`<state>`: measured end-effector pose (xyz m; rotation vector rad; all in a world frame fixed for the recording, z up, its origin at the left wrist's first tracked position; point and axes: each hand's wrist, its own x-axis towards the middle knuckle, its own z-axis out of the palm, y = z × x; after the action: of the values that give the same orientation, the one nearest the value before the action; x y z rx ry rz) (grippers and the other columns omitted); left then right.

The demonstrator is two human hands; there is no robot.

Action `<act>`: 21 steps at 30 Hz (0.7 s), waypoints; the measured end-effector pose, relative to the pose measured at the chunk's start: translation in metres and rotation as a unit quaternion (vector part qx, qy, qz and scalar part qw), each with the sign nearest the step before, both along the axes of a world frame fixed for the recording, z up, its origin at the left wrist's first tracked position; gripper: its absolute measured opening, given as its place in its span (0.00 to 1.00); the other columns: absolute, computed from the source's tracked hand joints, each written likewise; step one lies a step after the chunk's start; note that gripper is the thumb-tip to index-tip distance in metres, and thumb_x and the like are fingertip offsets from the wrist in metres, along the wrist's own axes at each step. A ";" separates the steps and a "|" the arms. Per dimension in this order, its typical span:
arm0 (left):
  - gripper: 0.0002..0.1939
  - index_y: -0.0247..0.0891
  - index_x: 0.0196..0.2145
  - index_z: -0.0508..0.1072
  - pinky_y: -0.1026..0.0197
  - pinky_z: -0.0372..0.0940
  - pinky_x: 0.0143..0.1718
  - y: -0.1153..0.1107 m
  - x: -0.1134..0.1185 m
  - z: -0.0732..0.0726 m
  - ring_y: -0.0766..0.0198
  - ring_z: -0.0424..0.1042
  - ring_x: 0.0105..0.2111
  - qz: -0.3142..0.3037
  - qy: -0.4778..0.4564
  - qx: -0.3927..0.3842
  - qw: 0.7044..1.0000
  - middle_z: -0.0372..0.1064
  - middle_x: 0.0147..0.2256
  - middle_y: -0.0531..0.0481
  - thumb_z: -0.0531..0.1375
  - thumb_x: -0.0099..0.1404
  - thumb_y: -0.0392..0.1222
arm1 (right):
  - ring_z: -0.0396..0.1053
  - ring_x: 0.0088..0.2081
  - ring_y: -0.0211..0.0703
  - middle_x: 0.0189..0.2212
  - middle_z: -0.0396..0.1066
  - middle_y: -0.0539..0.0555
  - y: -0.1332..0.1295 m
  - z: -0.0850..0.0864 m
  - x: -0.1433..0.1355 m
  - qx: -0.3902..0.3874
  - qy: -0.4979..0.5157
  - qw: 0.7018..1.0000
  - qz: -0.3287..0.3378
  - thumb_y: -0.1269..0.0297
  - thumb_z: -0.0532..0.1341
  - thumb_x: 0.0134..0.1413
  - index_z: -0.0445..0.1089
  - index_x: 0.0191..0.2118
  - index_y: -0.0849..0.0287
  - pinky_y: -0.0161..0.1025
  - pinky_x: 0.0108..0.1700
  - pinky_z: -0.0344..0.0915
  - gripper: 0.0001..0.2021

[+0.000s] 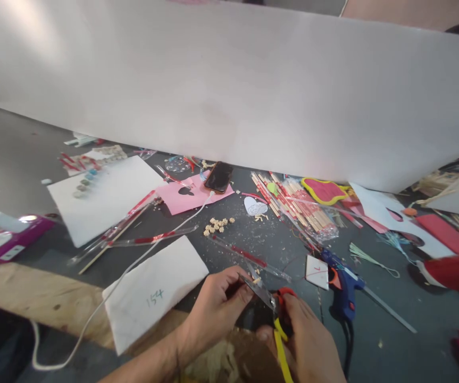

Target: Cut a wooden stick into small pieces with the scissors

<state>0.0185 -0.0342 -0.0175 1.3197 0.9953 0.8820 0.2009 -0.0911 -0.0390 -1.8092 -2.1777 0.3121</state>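
Observation:
My right hand (309, 332) is closed around scissors (264, 296) with red and yellow handles, low in the middle of the view. Their blades point up and left, towards my left hand (223, 298). Thumb and fingers of that left hand are pinched together beside the blade tips; what they hold is too small to make out. A tiny pale piece (256, 280) shows at the blades. Beyond my hands lies a small heap of pale wooden bits (218, 226), near a paper heart (255, 206) and a clear wrapper with a red strip (249, 256).
Paper-wrapped chopsticks (293, 205) lie behind my hands. A blue glue gun (344, 292) is at the right, its cord running towards me. A white block (155, 292), a cabled phone (219, 177) and a white board (109, 197) are further left. A white panel (221, 85) borders the back.

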 end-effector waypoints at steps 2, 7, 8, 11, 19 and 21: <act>0.09 0.33 0.28 0.70 0.68 0.58 0.28 0.001 0.000 -0.001 0.67 0.64 0.26 -0.001 -0.015 -0.011 1.000 0.68 0.25 0.51 0.55 0.62 0.41 | 0.71 0.37 0.47 0.35 0.71 0.59 0.001 0.001 0.000 0.009 0.008 1.000 0.006 0.54 0.57 0.49 0.62 0.43 0.62 0.38 0.35 0.68 0.18; 0.09 0.33 0.28 0.70 0.67 0.59 0.30 0.001 -0.001 -0.002 0.66 0.65 0.28 0.006 -0.020 -0.010 1.000 0.68 0.26 0.50 0.55 0.62 0.41 | 0.71 0.38 0.48 0.36 0.71 0.60 0.003 0.000 0.001 0.010 0.008 1.000 0.016 0.53 0.57 0.49 0.61 0.43 0.62 0.39 0.36 0.68 0.20; 0.09 0.33 0.28 0.69 0.67 0.59 0.30 0.001 -0.002 -0.002 0.66 0.65 0.27 0.011 -0.010 -0.001 1.000 0.68 0.26 0.50 0.55 0.62 0.40 | 0.71 0.38 0.48 0.36 0.71 0.60 0.003 -0.001 0.001 0.002 0.005 1.000 0.012 0.54 0.57 0.49 0.61 0.43 0.62 0.39 0.36 0.68 0.19; 0.09 0.33 0.26 0.69 0.68 0.58 0.28 -0.001 -0.001 -0.001 0.67 0.64 0.26 0.026 0.015 0.019 0.999 0.66 0.24 0.51 0.55 0.61 0.39 | 0.70 0.39 0.48 0.37 0.71 0.60 0.004 -0.004 0.000 -0.016 0.004 1.000 0.001 0.54 0.57 0.50 0.62 0.43 0.62 0.39 0.37 0.68 0.18; 0.10 0.33 0.24 0.67 0.68 0.58 0.25 0.006 0.000 -0.001 0.68 0.64 0.23 -0.020 -0.108 -0.100 0.989 0.67 0.21 0.52 0.59 0.58 0.42 | 0.70 0.39 0.49 0.37 0.71 0.60 0.006 0.000 -0.004 0.003 0.053 0.999 0.006 0.55 0.60 0.45 0.61 0.43 0.60 0.40 0.37 0.68 0.20; 0.07 0.34 0.24 0.69 0.67 0.60 0.27 0.006 0.000 -0.001 0.66 0.67 0.24 -0.013 -0.052 -0.051 0.997 0.69 0.23 0.50 0.58 0.58 0.39 | 0.71 0.38 0.49 0.36 0.71 0.59 0.006 0.004 -0.004 -0.015 0.052 0.999 0.001 0.56 0.60 0.44 0.62 0.42 0.60 0.39 0.36 0.68 0.20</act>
<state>0.0180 -0.0279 -0.0182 1.1865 0.9289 0.8606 0.1966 -0.0848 -0.0346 -1.7655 -2.1149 0.4325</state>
